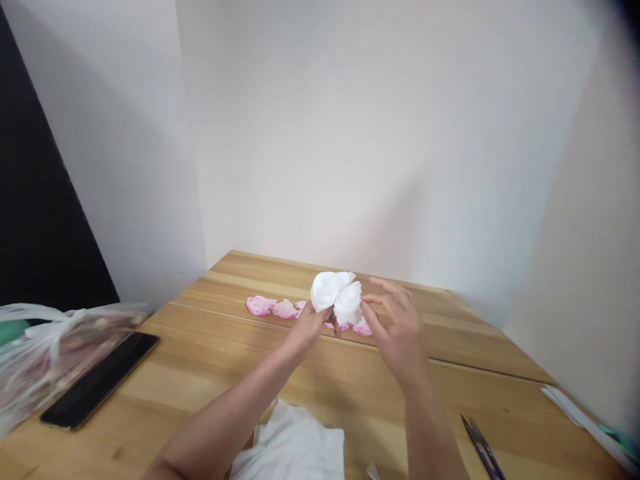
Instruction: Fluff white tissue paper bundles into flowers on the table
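Observation:
My left hand (313, 325) is closed around the base of a white tissue-paper flower (327, 290), held up over the table. The flower has thin, ruffled petals spreading left and right. At its right edge, my right hand (397, 323) pinches a petal between thumb and index finger, the other fingers stretched out above. Behind the hands lies a row of pink-and-white ruffled paper pieces (260, 305), partly covered by my left hand and the flower. A white tissue sheet (297, 443) lies crumpled between my forearms.
Scissors with purple handles (483, 447) lie at the front right of the wooden table (200, 373). To the left are a black phone (103, 380) and a clear plastic bag (60, 353). White strips (585, 420) rest along the right edge. Walls stand behind the table.

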Available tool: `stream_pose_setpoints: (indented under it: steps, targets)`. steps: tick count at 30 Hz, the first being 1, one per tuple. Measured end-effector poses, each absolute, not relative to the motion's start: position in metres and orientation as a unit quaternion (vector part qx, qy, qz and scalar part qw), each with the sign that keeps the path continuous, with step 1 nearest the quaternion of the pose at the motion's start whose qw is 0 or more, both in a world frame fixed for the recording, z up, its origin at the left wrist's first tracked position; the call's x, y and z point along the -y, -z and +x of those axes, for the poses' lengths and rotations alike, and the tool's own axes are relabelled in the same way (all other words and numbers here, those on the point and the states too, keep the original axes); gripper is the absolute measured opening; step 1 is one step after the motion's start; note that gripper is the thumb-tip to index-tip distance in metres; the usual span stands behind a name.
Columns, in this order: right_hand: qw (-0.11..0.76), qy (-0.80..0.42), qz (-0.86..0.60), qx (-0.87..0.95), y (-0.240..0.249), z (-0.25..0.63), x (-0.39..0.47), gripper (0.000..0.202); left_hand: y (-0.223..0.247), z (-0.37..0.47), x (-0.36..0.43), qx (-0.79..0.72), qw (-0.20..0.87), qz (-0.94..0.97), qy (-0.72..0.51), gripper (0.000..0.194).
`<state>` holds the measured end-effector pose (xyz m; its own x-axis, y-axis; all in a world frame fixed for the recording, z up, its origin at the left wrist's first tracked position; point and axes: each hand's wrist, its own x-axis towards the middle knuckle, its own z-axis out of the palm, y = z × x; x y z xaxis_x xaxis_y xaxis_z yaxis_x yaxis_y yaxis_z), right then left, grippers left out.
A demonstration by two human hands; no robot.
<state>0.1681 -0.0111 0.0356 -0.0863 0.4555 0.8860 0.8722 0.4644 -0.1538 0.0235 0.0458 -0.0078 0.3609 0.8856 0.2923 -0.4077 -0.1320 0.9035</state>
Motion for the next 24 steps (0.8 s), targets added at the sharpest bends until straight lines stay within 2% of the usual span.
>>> stream_pose_setpoints:
  steps: [5, 8, 12, 18, 21, 24]
  targets:
    - [0.54, 0.199, -0.485, 0.659, -0.039, 0.179, 0.016, 0.011, 0.003, 0.02, -0.045, -0.192, 0.644, 0.499, -0.548, 0.021]
    - [0.514, 0.174, -0.495, 0.678, -0.034, 0.179, 0.011, 0.013, -0.001, 0.019, -0.043, -0.19, 0.666, 0.459, -0.557, 0.018]
    - [0.452, 0.123, -0.515, 0.718, -0.025, 0.175, -0.001, 0.019, -0.004, 0.016, -0.041, -0.162, 0.694, 0.437, -0.549, 0.026]
    - [0.38, -0.07, -0.515, 0.765, -0.021, 0.169, -0.009, 0.035, 0.0, 0.013, -0.04, -0.075, 0.786, 0.398, -0.468, 0.026]
    - [0.388, -0.17, -0.501, 0.755, -0.02, 0.166, -0.008, 0.039, 0.0, 0.013, -0.039, -0.053, 0.799, 0.393, -0.451, 0.028]
    - [0.416, -0.248, -0.456, 0.746, -0.018, 0.165, -0.007, 0.034, -0.004, 0.014, -0.035, -0.037, 0.819, 0.379, -0.43, 0.032]
